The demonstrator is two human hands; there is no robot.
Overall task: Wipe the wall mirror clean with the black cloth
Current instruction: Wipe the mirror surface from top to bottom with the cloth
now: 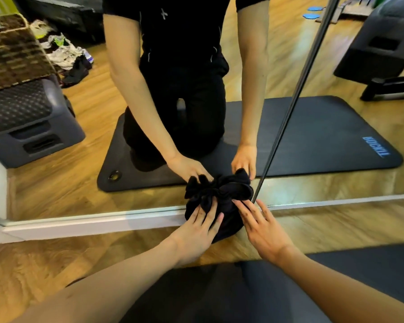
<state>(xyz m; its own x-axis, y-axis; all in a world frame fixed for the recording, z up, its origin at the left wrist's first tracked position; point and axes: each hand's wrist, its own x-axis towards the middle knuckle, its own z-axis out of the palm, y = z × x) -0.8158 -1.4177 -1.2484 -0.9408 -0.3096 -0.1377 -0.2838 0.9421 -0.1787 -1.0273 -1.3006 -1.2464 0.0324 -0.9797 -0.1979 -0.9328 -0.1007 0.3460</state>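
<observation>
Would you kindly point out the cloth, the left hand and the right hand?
cloth (222, 194): head view, bunched top.
left hand (196, 231): head view, back of hand.
right hand (266, 234): head view, back of hand.

Wooden floor (336, 227): glossy plank boards, running up to a white baseboard (103, 223) under the wall mirror (278, 73). Lying on it: a black cloth (222, 227), bunched, sitting against the baseboard and the mirror's lower edge; a dark exercise mat (371, 264), occupying the near right part of the floor, its far edge stopping short of the cloth.
</observation>
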